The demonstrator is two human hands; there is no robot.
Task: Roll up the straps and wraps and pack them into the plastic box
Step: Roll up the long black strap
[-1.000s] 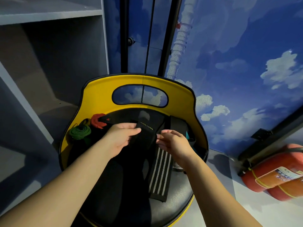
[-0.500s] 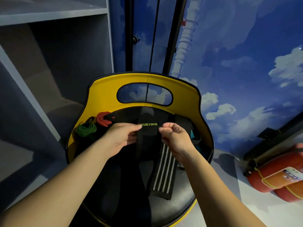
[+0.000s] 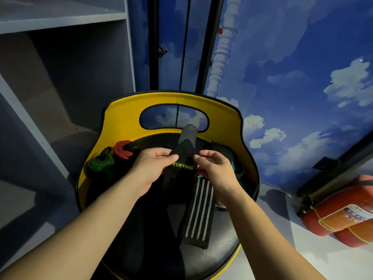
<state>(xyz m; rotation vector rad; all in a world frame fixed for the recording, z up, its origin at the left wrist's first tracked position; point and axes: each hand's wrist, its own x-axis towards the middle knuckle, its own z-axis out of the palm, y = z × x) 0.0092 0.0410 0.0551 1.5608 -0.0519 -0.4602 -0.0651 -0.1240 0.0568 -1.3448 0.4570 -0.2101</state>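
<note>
Both hands are up over a yellow chair (image 3: 125,126), working one black wrap (image 3: 182,158) with "XUEYING" in yellow-green letters. Left hand (image 3: 152,166) pinches the wrap's left edge, thumb and fingertips pressed together on the fabric. Right hand (image 3: 217,168) has its fingers curled in at the wrap's right edge, pinching it by the lettering. The wrap's top end sticks up past the hands in front of the cut-out in the chair back, and the rest hangs down dark toward the seat.

Just below the right hand a striped wrap (image 3: 198,211), black with pale lines, lies lengthwise on the seat, flat, not rolled. Beside it more black fabric covers the seat, hard to tell apart in the shadow.

As for containers, the chair's curved back is the only thing holding stuff here. Tucked against its left inner side sit a green roll (image 3: 101,162) and a red roll (image 3: 123,148), touching each other, with a black strap end running off the red one. Something teal (image 3: 233,165) peeks out behind the right hand, too hidden to identify. No plastic box can be made out for sure.

Grey shelves (image 3: 60,21) stand left, and red cylinders (image 3: 343,215) lie on the floor at right against a sky-painted wall (image 3: 292,67).
</note>
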